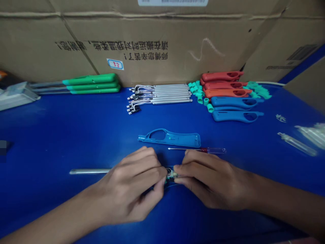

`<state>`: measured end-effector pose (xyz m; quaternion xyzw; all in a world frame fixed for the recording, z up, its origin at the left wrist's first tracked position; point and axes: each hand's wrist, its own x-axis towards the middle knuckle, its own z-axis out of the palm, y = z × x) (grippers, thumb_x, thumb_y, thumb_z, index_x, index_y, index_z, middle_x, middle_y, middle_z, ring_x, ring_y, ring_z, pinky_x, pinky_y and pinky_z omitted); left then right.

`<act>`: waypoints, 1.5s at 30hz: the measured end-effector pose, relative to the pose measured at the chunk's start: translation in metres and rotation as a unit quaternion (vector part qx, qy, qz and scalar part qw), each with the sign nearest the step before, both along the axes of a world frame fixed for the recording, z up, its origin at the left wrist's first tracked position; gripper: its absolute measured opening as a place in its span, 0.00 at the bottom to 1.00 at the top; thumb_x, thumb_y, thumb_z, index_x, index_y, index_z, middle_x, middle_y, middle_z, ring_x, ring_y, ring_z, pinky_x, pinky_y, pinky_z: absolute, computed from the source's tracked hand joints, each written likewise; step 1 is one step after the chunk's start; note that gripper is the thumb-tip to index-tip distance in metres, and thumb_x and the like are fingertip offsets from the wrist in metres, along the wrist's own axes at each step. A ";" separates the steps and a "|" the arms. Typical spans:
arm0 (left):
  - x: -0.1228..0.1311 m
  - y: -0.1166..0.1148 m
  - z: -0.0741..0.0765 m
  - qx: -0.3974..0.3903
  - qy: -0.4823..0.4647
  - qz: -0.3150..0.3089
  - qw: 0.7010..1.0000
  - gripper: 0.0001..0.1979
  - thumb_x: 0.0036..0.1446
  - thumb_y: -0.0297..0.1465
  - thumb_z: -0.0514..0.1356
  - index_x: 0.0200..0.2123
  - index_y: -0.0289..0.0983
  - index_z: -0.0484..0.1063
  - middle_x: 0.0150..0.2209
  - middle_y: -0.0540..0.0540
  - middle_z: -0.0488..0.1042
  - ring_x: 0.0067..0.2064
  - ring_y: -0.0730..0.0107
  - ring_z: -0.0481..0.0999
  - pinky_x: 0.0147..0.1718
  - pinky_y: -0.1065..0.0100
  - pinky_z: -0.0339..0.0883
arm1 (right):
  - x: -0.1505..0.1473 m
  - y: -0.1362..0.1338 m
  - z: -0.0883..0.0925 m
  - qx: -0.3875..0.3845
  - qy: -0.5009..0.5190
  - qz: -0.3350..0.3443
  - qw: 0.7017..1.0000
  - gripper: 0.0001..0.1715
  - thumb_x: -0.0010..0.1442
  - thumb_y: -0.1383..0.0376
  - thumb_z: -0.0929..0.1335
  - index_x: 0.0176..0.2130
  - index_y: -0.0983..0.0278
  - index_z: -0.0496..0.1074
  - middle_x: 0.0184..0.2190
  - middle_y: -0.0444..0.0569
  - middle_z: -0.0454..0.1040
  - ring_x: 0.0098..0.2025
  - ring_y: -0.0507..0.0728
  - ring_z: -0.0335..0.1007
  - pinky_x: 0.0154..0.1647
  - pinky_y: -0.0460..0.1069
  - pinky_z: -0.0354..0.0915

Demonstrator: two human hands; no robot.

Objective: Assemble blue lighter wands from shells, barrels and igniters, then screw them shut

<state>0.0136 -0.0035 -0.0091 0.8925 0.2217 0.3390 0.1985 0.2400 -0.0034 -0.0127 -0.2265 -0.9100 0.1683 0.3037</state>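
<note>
A slim silver metal tube [88, 171] extends rightward above the blue tabletop [50, 128], its long axis aimed at a small wired fitting [171, 174]. The fitting is pinched between the closed grips of the left hand [129, 183] and right hand [213, 179]. It is mostly hidden, but its fine wires could be pulled loose if the pinch slackens.

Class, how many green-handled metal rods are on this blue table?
3: the green-handled metal rods lie side by side at the back left of the blue table, before the cardboard box; none looks hidden.
</note>
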 end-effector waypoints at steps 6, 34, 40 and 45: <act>-0.001 -0.001 0.000 -0.003 0.005 0.001 1.000 0.09 0.53 0.16 0.59 0.37 0.32 0.73 0.27 0.44 0.71 0.29 0.68 0.67 0.29 0.62 0.63 | 0.000 0.000 0.001 0.008 -0.006 0.001 1.000 0.06 0.65 0.71 0.64 0.42 0.71 0.70 0.33 0.52 0.72 0.37 0.53 0.68 0.37 0.47 0.71; -0.002 0.000 0.000 0.000 0.015 0.003 1.000 0.10 0.54 0.16 0.58 0.38 0.32 0.73 0.27 0.44 0.71 0.29 0.68 0.67 0.29 0.62 0.63 | -0.001 0.001 0.003 0.006 -0.013 0.004 1.000 0.06 0.64 0.72 0.64 0.38 0.72 0.72 0.32 0.52 0.71 0.36 0.53 0.68 0.36 0.46 0.69; 0.000 0.000 0.001 0.003 0.011 0.001 1.000 0.09 0.53 0.16 0.58 0.37 0.31 0.73 0.26 0.45 0.70 0.28 0.69 0.66 0.29 0.62 0.62 | 0.000 0.000 0.002 0.013 -0.021 -0.001 1.000 0.06 0.65 0.72 0.64 0.38 0.71 0.71 0.32 0.51 0.71 0.36 0.53 0.69 0.36 0.46 0.70; 0.001 0.000 0.003 -0.002 0.009 0.001 1.000 0.10 0.54 0.16 0.58 0.37 0.33 0.72 0.26 0.45 0.71 0.28 0.69 0.66 0.28 0.62 0.63 | 0.000 0.000 0.002 0.012 -0.019 -0.005 1.000 0.07 0.66 0.71 0.63 0.40 0.70 0.71 0.33 0.51 0.72 0.36 0.52 0.69 0.37 0.46 0.70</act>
